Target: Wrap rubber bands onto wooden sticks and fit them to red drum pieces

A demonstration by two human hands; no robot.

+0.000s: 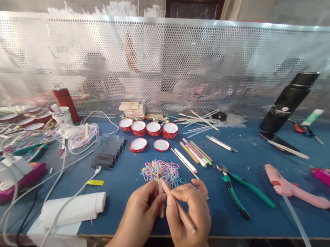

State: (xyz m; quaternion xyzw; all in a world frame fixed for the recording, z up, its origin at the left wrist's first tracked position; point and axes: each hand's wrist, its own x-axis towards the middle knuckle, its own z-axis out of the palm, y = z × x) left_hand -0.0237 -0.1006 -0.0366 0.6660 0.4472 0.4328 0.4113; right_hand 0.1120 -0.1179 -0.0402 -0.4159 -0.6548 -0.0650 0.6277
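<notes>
Near the table's front edge, my left hand (140, 210) pinches a thin flat wooden stick (160, 181) that points away from me. My right hand (189, 214) grips a slim pale pink pen-like marker (186, 219), its front end at the stick. A dark mark shows near the stick's upper part; I cannot tell whether the tip touches it. Just beyond both hands lies a loose pile of pastel rubber bands (172, 171). Several coloured markers (190, 151) lie behind the pile. The fingers hide part of the stick and marker.
Teal-handled pliers (232, 189) and a pink glue gun (293, 187) lie to the right. Red-rimmed round lids (137, 144) stand behind, some stacked. At left are a phone (109, 152), white cables, and a white roll (73, 205). A black bottle (289, 102) stands back right.
</notes>
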